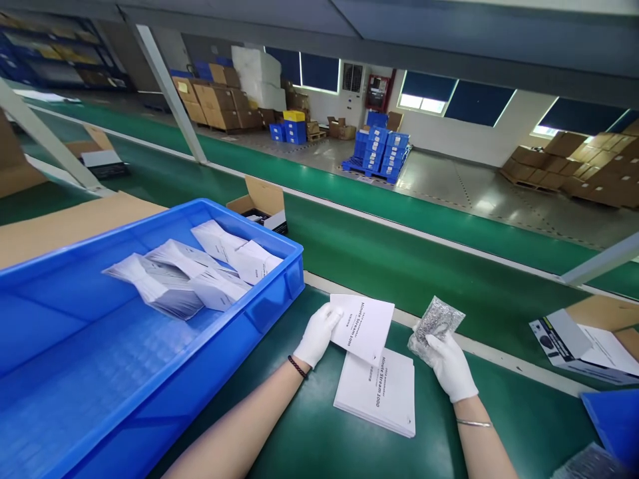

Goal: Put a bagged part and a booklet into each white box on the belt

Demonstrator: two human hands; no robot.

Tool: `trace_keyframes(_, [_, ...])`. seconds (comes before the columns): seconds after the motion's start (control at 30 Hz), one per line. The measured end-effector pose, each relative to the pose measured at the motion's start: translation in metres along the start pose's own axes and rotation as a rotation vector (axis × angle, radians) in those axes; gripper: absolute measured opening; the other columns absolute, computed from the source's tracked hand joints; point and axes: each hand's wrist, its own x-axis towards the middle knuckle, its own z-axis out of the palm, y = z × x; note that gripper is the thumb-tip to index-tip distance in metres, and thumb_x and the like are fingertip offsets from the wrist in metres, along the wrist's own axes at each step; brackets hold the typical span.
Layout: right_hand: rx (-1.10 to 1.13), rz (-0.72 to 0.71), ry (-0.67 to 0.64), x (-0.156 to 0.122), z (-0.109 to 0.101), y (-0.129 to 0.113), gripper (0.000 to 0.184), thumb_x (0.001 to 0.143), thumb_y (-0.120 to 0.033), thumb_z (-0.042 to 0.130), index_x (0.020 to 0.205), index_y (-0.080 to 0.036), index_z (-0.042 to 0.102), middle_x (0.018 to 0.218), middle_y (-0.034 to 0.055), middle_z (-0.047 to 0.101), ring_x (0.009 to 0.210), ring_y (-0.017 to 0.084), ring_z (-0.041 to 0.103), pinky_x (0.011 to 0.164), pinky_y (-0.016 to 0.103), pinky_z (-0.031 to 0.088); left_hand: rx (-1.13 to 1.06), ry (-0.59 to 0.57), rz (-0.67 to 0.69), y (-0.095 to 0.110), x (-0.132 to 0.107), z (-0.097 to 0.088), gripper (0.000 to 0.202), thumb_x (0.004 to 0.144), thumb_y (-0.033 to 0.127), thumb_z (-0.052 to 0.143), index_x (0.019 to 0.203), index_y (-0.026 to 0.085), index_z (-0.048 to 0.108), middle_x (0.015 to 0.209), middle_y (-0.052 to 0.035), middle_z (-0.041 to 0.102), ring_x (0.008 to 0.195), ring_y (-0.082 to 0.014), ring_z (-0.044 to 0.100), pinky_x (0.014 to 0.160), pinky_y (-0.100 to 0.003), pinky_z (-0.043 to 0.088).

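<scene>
My left hand [319,336], in a white glove, pinches the left edge of a white printed booklet [367,326] marked "Minute Stream 1000". That booklet is held over a stack of matching booklets [382,396] lying on the green work surface. Off to the right, my gloved right hand [449,362] grips a clear plastic bag [439,322] with something silvery-grey inside; its exact contents I cannot make out. The bag is above the pale edge strip beside the conveyor.
A large blue bin [239,332] with several bundles of booklets [170,286] stands at left. Open boxes sit on the green belt [399,259]: one box [272,206] behind the bin, another box [589,339] at right. A blue tray [614,419] is at lower right.
</scene>
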Motion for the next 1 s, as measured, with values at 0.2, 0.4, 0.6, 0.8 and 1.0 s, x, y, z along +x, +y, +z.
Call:
trace_keyframes(0.2, [-0.018, -0.021, 0.001, 0.000, 0.003, 0.000, 0.057, 0.061, -0.040, 0.084, 0.112, -0.024, 0.065, 0.118, 0.0116, 0.066, 0.110, 0.031, 0.063, 0.094, 0.043, 0.054, 0.003, -0.001, -0.027, 0.001, 0.000, 0.001, 0.036, 0.081, 0.052, 0.057, 0.090, 0.018, 0.062, 0.096, -0.0097, 0.067, 0.091, -0.0260, 0.063, 0.083, -0.039, 0.052])
trace_keyframes(0.4, [-0.039, -0.052, -0.024, 0.004, -0.003, 0.007, 0.055, 0.069, -0.040, 0.080, 0.119, -0.025, 0.064, 0.120, 0.0112, 0.065, 0.113, 0.031, 0.061, 0.095, 0.042, 0.054, 0.083, 0.011, 0.015, -0.001, -0.001, 0.000, 0.036, 0.082, 0.054, 0.055, 0.082, 0.018, 0.062, 0.085, -0.0066, 0.063, 0.080, -0.0229, 0.058, 0.074, -0.036, 0.048])
trace_keyframes(0.6, [-0.001, -0.035, -0.025, 0.006, -0.007, 0.012, 0.060, 0.069, -0.039, 0.081, 0.123, -0.025, 0.060, 0.123, 0.0114, 0.063, 0.114, 0.029, 0.061, 0.096, 0.039, 0.053, 0.079, -0.012, -0.001, -0.002, -0.001, 0.001, 0.038, 0.082, 0.056, 0.055, 0.077, 0.018, 0.057, 0.081, -0.0049, 0.058, 0.076, -0.0205, 0.054, 0.070, -0.034, 0.045])
trace_keyframes(0.8, [0.010, -0.019, -0.011, 0.005, -0.005, 0.010, 0.059, 0.067, -0.039, 0.082, 0.121, -0.025, 0.061, 0.125, 0.0113, 0.063, 0.117, 0.030, 0.059, 0.098, 0.041, 0.052, 0.071, -0.011, -0.014, -0.001, -0.002, 0.001, 0.037, 0.081, 0.055, 0.056, 0.077, 0.018, 0.056, 0.080, -0.0045, 0.057, 0.075, -0.0200, 0.053, 0.069, -0.033, 0.045])
trace_keyframes(1.0, [-0.025, -0.019, 0.003, 0.002, -0.001, 0.004, 0.060, 0.063, -0.042, 0.083, 0.117, -0.023, 0.064, 0.123, 0.0128, 0.063, 0.116, 0.032, 0.059, 0.098, 0.043, 0.051, 0.057, -0.020, -0.023, 0.004, -0.002, 0.002, 0.037, 0.080, 0.054, 0.056, 0.078, 0.018, 0.056, 0.081, -0.0050, 0.058, 0.076, -0.0199, 0.052, 0.072, -0.033, 0.044])
